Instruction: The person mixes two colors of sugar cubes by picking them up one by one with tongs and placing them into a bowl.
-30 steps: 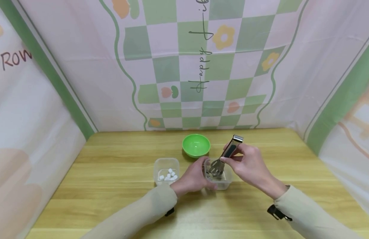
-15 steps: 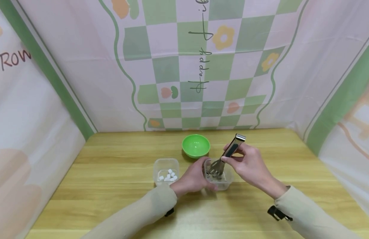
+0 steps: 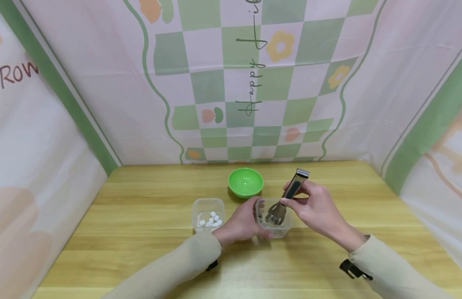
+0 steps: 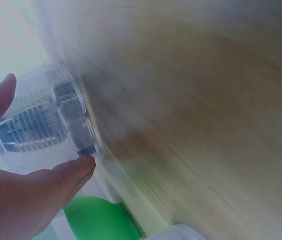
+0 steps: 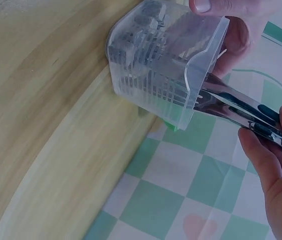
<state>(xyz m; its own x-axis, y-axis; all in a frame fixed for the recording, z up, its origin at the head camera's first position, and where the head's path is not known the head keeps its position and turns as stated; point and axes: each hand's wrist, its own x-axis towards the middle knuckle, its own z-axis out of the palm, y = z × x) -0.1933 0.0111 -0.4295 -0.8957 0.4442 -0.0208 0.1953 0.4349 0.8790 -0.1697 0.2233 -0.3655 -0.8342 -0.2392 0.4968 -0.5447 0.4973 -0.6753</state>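
My left hand (image 3: 244, 220) grips a clear plastic container (image 3: 285, 230) from its left side, with thumb and fingers around the wall. Dark grey chunks (image 4: 70, 112) lie at the bottom of it in the left wrist view. My right hand (image 3: 318, 209) pinches metal food tongs (image 3: 292, 189) with dark inlays on the handle. The tongs slant down into the container, slotted heads inside it. In the right wrist view their two arms (image 5: 238, 107) stand close together. Whether the heads hold a chunk I cannot tell. Some of the container is hidden behind my left hand.
Left of my left hand stands another clear container (image 3: 208, 204) with several small white cubes (image 3: 213, 219). A green bowl (image 3: 246, 182) sits behind the containers. The wooden table (image 3: 141, 232) meets a patterned cloth backdrop (image 3: 238, 87) at its far edge.
The tongs have shifted slightly right within the container, and their heads are less spread to the left. My right hand moved right with them. My left hand and the container stayed put.
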